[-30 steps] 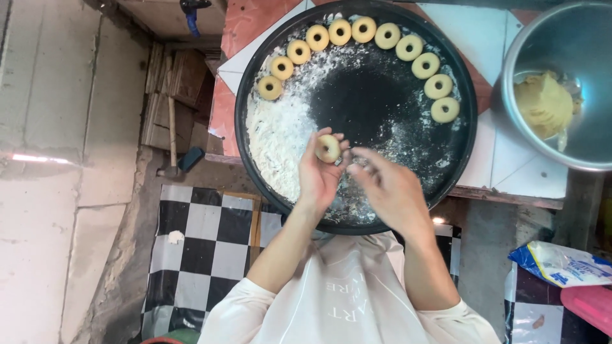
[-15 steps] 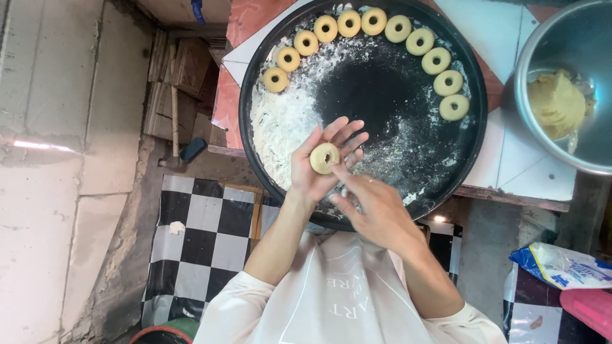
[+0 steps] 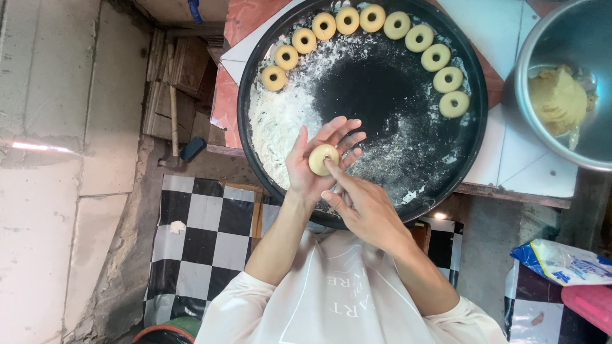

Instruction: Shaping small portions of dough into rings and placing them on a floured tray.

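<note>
Over the round black tray (image 3: pixel 473 137), the left hand (image 3: pixel 315 169) lies palm-up with fingers spread, cradling a pale dough ball (image 3: pixel 322 159). The right hand (image 3: pixel 360 207) has its forefinger pressed into the ball's centre, the other fingers loosely curled and grasping nothing. Ten finished dough rings (image 3: pixel 448 79) sit in an arc along the tray's far rim; most of the rim is unfilled. Flour (image 3: pixel 274 124) covers the tray's left part. The steel bowl (image 3: pixel 529 51) right of the tray holds more dough (image 3: pixel 559 99), so work appears well short of complete.
</note>
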